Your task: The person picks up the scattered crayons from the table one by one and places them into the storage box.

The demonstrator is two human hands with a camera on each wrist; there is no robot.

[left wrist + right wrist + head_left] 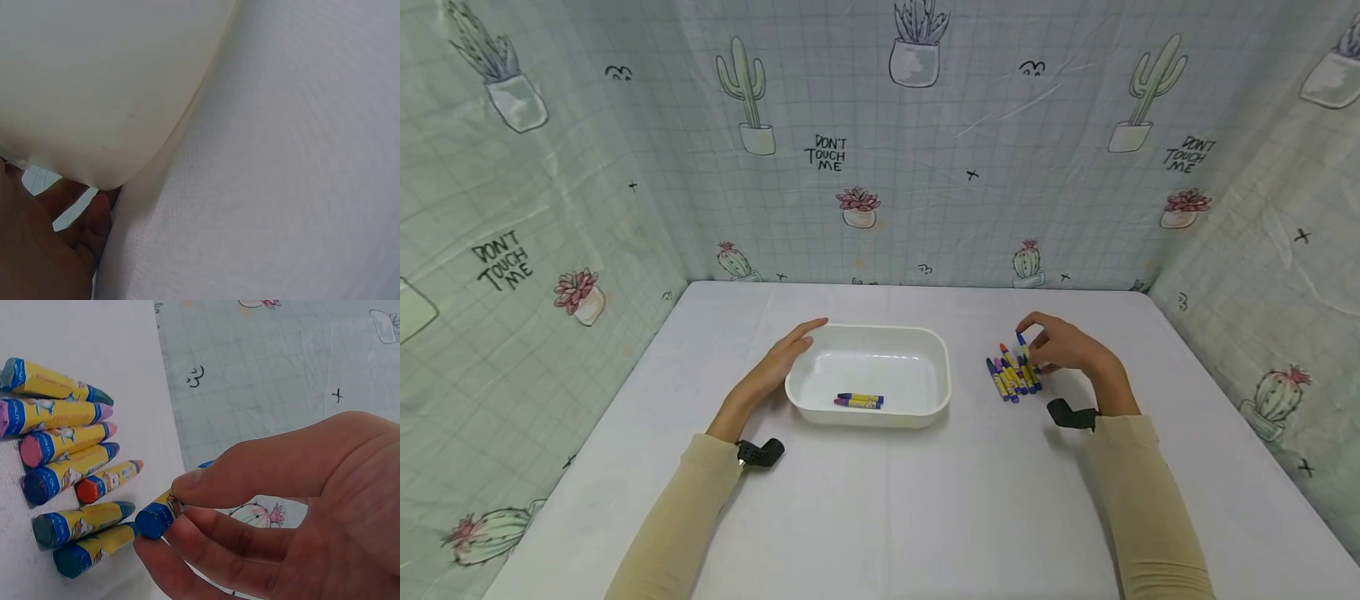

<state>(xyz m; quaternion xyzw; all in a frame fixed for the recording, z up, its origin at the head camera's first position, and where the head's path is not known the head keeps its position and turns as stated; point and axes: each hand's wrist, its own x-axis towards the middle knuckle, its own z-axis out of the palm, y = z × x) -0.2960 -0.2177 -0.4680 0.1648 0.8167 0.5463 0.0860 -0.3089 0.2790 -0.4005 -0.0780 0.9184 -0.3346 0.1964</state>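
Note:
A white plastic tray [868, 421] has its far left corner gripped by my left hand [778, 360], and two crayons [859, 402], wrapped in yellow, lie near its front wall. In the left wrist view, fingers [94, 228] curl round the tray corner. To the right of the tray, my right hand [1066, 346] pinches a blue crayon [156, 519] between thumb and fingers, tilted over the pile. Several more crayons [1000, 382] lie close together below that hand: pink, purple, orange [90, 489], dark blue and green tips show in the right wrist view.
Everything stands on a white-covered table [887, 508]. A patterned cloth [925, 217] with cactus drawings rises behind it and along both sides. A strip of tabletop lies between the tray and the crayon pile.

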